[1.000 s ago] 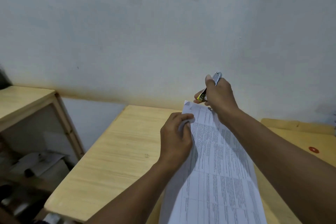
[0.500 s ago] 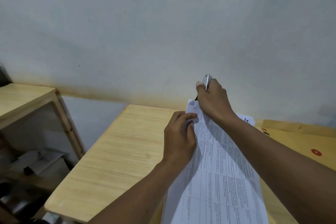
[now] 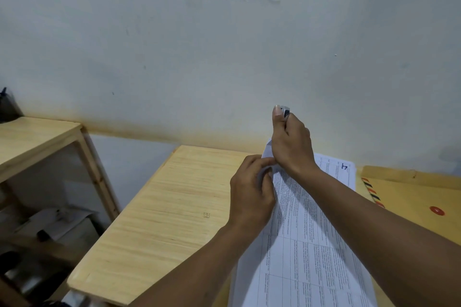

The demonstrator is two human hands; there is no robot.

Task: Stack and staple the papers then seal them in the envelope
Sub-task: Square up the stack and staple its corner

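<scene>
One view only, from the head, looking forward and down across the counter (image 3: 174,207) toward the wall (image 3: 224,70) behind its far edge. It sits close, forearms reaching in from the bottom edge. A shelf (image 3: 37,137) shows at far left.

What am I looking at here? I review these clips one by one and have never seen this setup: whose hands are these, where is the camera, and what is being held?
No machine here: a person wears one wide-angle camera on the head, looking down at their own bare hands. The right hand grips a small stapler at the far corner of the printed papers. The left hand pinches that same corner to steady it. The sheets lie on a light wooden table, with a brown envelope to the right. A wooden shelf stands at left.
</scene>
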